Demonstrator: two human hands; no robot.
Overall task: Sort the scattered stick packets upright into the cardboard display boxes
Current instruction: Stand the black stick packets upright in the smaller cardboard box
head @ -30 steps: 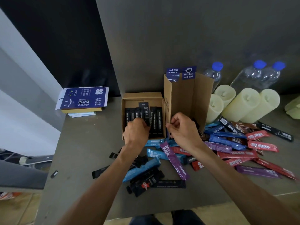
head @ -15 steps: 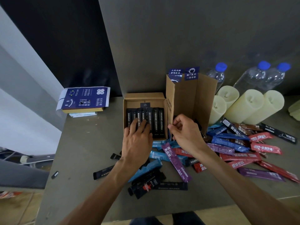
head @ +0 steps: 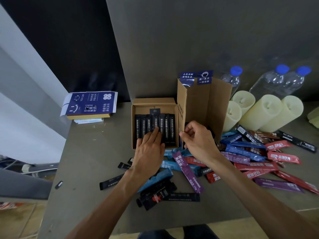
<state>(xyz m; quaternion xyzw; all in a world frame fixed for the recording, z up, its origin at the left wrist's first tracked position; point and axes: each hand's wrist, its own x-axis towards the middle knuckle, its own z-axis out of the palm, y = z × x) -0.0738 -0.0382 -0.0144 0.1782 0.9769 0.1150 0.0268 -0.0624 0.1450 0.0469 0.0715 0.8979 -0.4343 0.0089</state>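
Left hand (head: 149, 149) flat and spread, palm down, fingers (head: 155, 131) pressing on the row of black stick packets (head: 155, 125) standing side by side inside the low cardboard box (head: 153, 102); nothing gripped. Right hand (head: 198, 140) curled, fingertips pinched at the near corner of the tall cardboard box (head: 205, 104), just beside the low one; whether anything is held between thumb and fingers, cannot tell. Tall box open toward the camera, blue printed flaps (head: 196, 77) at its top.

Scattered packets lying flat on the grey table (head: 89, 161) in front of and right of the boxes: purple packet (head: 187, 171) slanting under the right forearm, light blue packets (head: 156, 178) under the left wrist, black packets (head: 158, 194) nearest the table's front edge, red packets (head: 283, 157) and dark blue packets (head: 245, 150) piled to the right.

Cream candles (head: 262, 112) lying behind that pile, clear bottles with blue caps (head: 276, 80) against the wall. Blue printed carton (head: 89, 104) flat at the table's far left corner, well apart from the boxes.
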